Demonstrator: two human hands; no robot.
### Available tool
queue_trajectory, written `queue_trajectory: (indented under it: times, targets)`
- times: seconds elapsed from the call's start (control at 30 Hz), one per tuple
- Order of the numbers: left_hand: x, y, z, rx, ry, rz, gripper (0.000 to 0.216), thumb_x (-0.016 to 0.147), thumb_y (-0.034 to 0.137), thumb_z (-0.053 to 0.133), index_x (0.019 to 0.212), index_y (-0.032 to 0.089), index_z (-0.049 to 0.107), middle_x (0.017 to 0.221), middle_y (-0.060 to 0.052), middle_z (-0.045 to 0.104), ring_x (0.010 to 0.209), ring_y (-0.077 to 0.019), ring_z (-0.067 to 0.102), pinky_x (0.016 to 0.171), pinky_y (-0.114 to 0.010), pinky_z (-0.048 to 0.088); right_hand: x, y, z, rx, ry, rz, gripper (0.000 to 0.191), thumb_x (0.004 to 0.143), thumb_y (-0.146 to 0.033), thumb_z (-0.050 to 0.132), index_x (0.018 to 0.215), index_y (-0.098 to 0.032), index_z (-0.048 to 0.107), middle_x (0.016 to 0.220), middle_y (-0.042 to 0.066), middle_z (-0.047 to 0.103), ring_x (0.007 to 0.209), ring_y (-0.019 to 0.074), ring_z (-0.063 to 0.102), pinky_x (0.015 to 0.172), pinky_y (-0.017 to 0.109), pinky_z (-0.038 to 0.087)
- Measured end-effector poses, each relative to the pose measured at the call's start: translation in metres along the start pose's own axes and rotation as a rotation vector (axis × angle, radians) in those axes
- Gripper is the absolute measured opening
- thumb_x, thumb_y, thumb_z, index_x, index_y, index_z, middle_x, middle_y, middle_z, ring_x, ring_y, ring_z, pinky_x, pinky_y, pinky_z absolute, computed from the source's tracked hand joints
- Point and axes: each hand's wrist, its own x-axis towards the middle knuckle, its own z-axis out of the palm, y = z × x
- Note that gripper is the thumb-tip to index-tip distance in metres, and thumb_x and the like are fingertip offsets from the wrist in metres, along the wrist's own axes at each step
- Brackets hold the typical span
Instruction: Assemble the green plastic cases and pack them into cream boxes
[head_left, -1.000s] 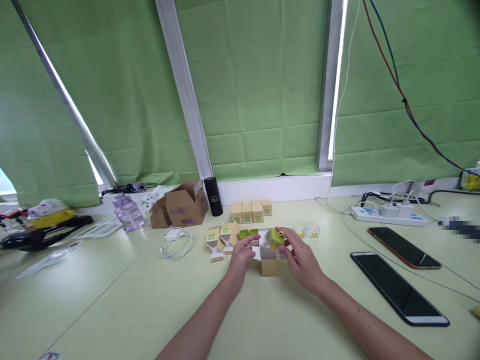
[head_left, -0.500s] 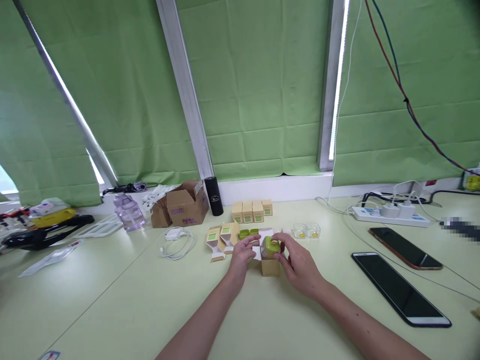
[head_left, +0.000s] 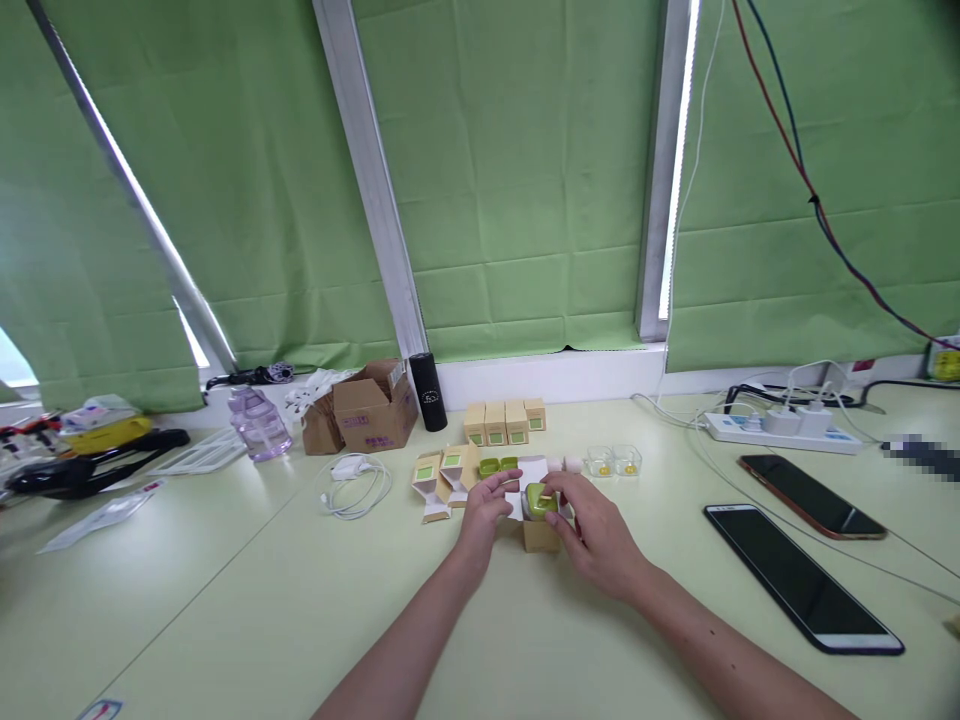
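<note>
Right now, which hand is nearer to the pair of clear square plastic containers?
Right. The right hand, holding a green-lidded container, is on the near side of the pair; the left hand is farther left, past the open brown cardboard box between them.

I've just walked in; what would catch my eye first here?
Probably the tall green blinds across the background. At the pale table below, the right hand holds a green-topped container at the mouth of a small cardboard box, the left hand beside it. Two dark-screened phones lie to the right.
</note>
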Motion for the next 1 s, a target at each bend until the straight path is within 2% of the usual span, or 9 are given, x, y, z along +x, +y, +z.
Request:
queue_trajectory:
  times: [0.13, 0.2, 0.33, 0.47, 0.6, 0.77, 1.0]
  targets:
    - [0.001, -0.002, -0.001, 0.006, 0.006, 0.017, 0.060, 0.053, 0.012, 0.058, 0.110, 0.016, 0.077, 0.103, -0.009, 0.074, 0.102, -0.0254, 0.065, 0.079, -0.029, 0.047, 0.002, 0.000, 0.004, 0.016, 0.056, 0.004, 0.019, 0.103, -0.020, 0.041, 0.112, -0.026, 0.056, 0.117, 0.008, 0.069, 0.108, 0.0248, 0.063, 0.082, 0.037, 0.054]
    - [0.002, -0.002, -0.001, 0.021, 0.015, 0.026, 0.060, 0.053, 0.013, 0.058, 0.109, 0.016, 0.078, 0.101, -0.009, 0.074, 0.103, -0.0255, 0.064, 0.079, -0.029, 0.046, 0.004, 0.000, 0.006, 0.036, 0.084, 0.026, 0.019, 0.105, -0.022, 0.039, 0.108, -0.026, 0.057, 0.117, 0.007, 0.068, 0.106, 0.0236, 0.064, 0.079, 0.035, 0.054]
    - [0.003, -0.004, -0.002, 0.015, -0.002, 0.012, 0.060, 0.054, 0.014, 0.059, 0.111, 0.016, 0.077, 0.103, -0.010, 0.073, 0.096, -0.0245, 0.065, 0.077, -0.030, 0.047, 0.008, -0.003, 0.007, 0.091, 0.117, 0.100, 0.020, 0.106, -0.027, 0.040, 0.101, -0.026, 0.059, 0.120, 0.008, 0.063, 0.088, 0.0198, 0.065, 0.066, 0.032, 0.051]
    - [0.003, -0.004, -0.002, 0.011, -0.006, 0.001, 0.060, 0.054, 0.014, 0.059, 0.112, 0.017, 0.077, 0.106, -0.009, 0.074, 0.088, -0.0217, 0.066, 0.075, -0.029, 0.047, 0.011, -0.003, 0.009, 0.152, 0.140, 0.145, 0.021, 0.104, -0.030, 0.045, 0.098, -0.025, 0.064, 0.118, 0.009, 0.059, 0.078, 0.0175, 0.064, 0.063, 0.033, 0.052]
    - [0.002, -0.002, -0.001, 0.001, -0.015, 0.002, 0.061, 0.054, 0.014, 0.059, 0.112, 0.016, 0.077, 0.105, -0.009, 0.074, 0.089, -0.0220, 0.067, 0.075, -0.029, 0.047, 0.011, 0.001, 0.013, 0.197, 0.138, 0.158, 0.023, 0.103, -0.034, 0.048, 0.095, -0.024, 0.068, 0.115, 0.010, 0.058, 0.081, 0.0194, 0.065, 0.063, 0.033, 0.055]
    - [0.000, 0.001, 0.001, 0.013, 0.006, 0.000, 0.061, 0.054, 0.014, 0.059, 0.112, 0.016, 0.077, 0.104, -0.009, 0.075, 0.092, -0.0227, 0.066, 0.073, -0.027, 0.046, 0.011, 0.006, 0.017, 0.209, 0.134, 0.155, 0.022, 0.100, -0.030, 0.053, 0.093, -0.025, 0.073, 0.113, 0.009, 0.057, 0.084, 0.0208, 0.064, 0.069, 0.036, 0.056]
    - [0.000, 0.001, 0.002, -0.022, -0.023, -0.004, 0.062, 0.054, 0.013, 0.058, 0.114, 0.016, 0.075, 0.103, -0.010, 0.077, 0.085, -0.0217, 0.068, 0.073, -0.029, 0.047, 0.015, 0.006, 0.015, 0.231, 0.103, 0.146, 0.024, 0.097, -0.024, 0.056, 0.088, -0.025, 0.078, 0.098, 0.008, 0.058, 0.086, 0.0227, 0.063, 0.071, 0.037, 0.057]
